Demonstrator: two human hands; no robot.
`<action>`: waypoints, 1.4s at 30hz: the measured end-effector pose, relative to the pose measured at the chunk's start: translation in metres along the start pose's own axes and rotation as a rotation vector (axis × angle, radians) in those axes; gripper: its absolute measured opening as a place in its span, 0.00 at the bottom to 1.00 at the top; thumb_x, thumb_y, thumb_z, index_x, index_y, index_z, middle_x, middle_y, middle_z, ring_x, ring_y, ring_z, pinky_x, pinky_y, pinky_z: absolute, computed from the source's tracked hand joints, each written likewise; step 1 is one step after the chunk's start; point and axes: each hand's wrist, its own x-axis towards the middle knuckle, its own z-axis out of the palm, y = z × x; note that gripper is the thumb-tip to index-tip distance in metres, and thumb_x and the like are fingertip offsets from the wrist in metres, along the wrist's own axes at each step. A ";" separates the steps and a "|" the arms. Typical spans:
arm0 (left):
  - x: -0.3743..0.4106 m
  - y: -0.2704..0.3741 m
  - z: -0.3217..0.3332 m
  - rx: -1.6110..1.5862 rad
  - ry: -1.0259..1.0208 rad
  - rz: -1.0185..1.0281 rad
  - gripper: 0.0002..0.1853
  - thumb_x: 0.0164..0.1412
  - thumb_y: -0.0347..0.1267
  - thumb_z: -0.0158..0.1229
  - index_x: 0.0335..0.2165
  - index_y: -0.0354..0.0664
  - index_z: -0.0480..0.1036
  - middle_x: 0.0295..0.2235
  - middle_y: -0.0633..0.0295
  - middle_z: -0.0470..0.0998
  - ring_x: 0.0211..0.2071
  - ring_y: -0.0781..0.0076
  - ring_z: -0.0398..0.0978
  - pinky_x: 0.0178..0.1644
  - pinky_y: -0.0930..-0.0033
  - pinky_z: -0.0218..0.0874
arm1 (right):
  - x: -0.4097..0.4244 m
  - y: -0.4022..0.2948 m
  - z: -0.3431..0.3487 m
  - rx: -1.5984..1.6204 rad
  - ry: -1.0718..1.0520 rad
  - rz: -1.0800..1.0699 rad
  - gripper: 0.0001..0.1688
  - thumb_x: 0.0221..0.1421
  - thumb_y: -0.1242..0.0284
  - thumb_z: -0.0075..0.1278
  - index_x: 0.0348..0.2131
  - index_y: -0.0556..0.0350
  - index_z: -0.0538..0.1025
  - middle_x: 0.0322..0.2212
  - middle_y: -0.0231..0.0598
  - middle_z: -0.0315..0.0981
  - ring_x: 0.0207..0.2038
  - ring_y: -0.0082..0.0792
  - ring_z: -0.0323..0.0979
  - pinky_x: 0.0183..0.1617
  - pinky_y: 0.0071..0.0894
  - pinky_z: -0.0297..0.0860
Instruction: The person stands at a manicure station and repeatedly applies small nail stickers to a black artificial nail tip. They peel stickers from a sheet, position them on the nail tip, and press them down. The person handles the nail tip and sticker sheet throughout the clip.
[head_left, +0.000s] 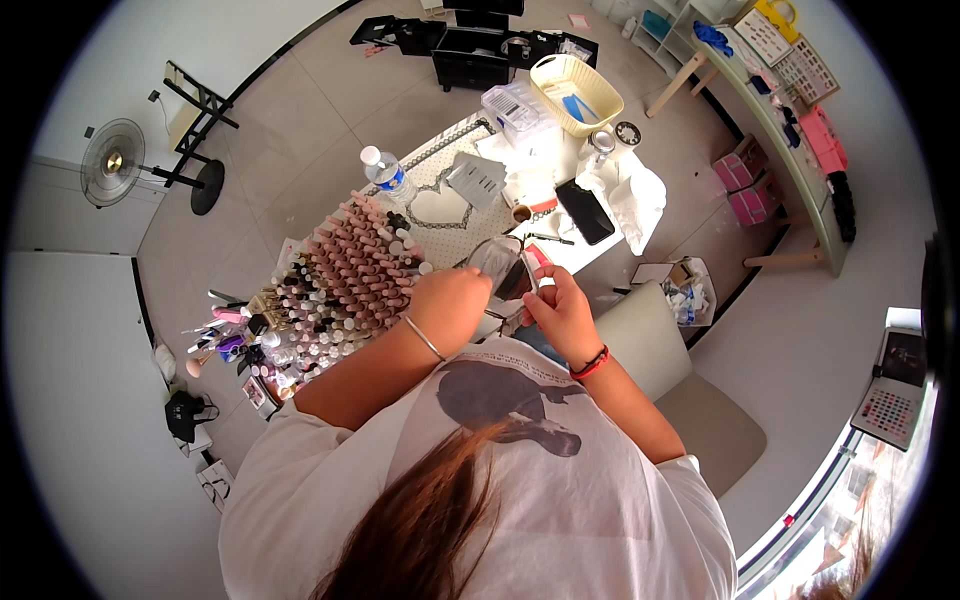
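Between my hands, above the near edge of the table, is a clear item with a thin dark rim (496, 256), possibly a pair of eyeglasses; its exact kind cannot be told. My left hand (451, 304), with a bangle at the wrist, is curled at its left side, fingertips mostly hidden. The thumb and fingers of my right hand (559, 307), which has a red bracelet, pinch a pale, thin edge at its right side. A red and white piece (537, 255) shows just beyond. A black pen (551, 238) and a black smartphone (585, 211) lie farther back on the table.
Many pink-capped bottles (360, 262) crowd the table's left part, near a water bottle (388, 176). A cream basket (576, 94), a clear plastic box (514, 109) and crumpled white tissue (637, 202) are at the far side. A beige chair (652, 341) stands at right, beside a waste bin (690, 292).
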 end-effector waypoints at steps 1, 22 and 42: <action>0.000 0.000 -0.002 0.007 0.005 0.003 0.04 0.51 0.27 0.57 0.29 0.40 0.75 0.27 0.57 0.76 0.28 0.55 0.78 0.31 0.57 0.70 | 0.000 0.001 0.000 -0.006 -0.001 -0.003 0.16 0.59 0.81 0.52 0.45 0.63 0.65 0.20 0.32 0.72 0.22 0.20 0.73 0.27 0.21 0.69; 0.013 0.001 0.011 0.015 0.099 -0.042 0.07 0.54 0.31 0.58 0.23 0.40 0.73 0.24 0.56 0.75 0.26 0.56 0.77 0.30 0.57 0.69 | 0.003 0.010 0.001 0.066 -0.026 0.004 0.16 0.61 0.79 0.51 0.47 0.60 0.65 0.22 0.29 0.72 0.25 0.20 0.74 0.26 0.18 0.64; 0.010 0.003 0.007 -0.052 0.076 -0.016 0.04 0.53 0.28 0.56 0.25 0.40 0.73 0.25 0.57 0.75 0.28 0.54 0.77 0.31 0.54 0.68 | 0.001 0.006 0.000 0.059 -0.008 0.028 0.17 0.59 0.81 0.52 0.46 0.62 0.65 0.21 0.32 0.73 0.23 0.21 0.73 0.28 0.21 0.70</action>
